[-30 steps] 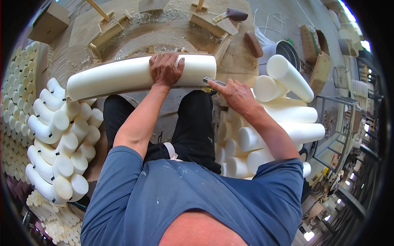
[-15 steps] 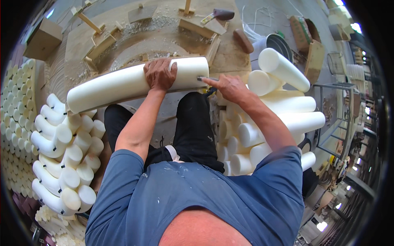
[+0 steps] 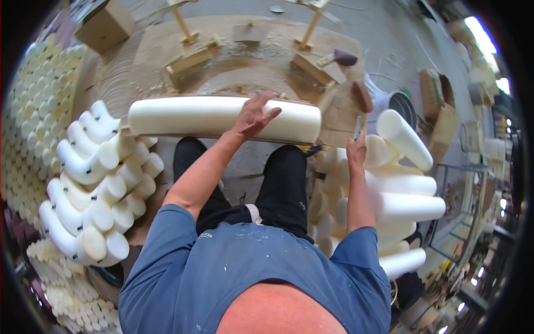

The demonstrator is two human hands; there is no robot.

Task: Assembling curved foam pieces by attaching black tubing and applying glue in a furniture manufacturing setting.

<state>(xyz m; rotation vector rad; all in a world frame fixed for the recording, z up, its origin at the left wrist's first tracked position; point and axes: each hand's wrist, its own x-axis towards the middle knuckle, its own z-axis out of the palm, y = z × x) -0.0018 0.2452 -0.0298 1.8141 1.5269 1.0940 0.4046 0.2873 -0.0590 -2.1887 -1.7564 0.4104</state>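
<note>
White cylinder laid crosswise (image 3: 194, 118), 1; slim cutter (image 3: 359, 128), 1; upright wooden sticks (image 3: 182, 25), 2; dark-handled scraper (image 3: 345, 58), 1; grey bucket (image 3: 382, 107), 1; white cylinders piled at right (image 3: 411, 207), at least 5.

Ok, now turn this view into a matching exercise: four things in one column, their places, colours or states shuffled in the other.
Column one
1. left hand
2. slim cutter
3. curved white pieces
4. shirt

Column two
A. piled on the person's left
B. blue-grey
C. over the long white piece
D. held in the right hand

Pairs: 1-C, 2-D, 3-A, 4-B
</note>
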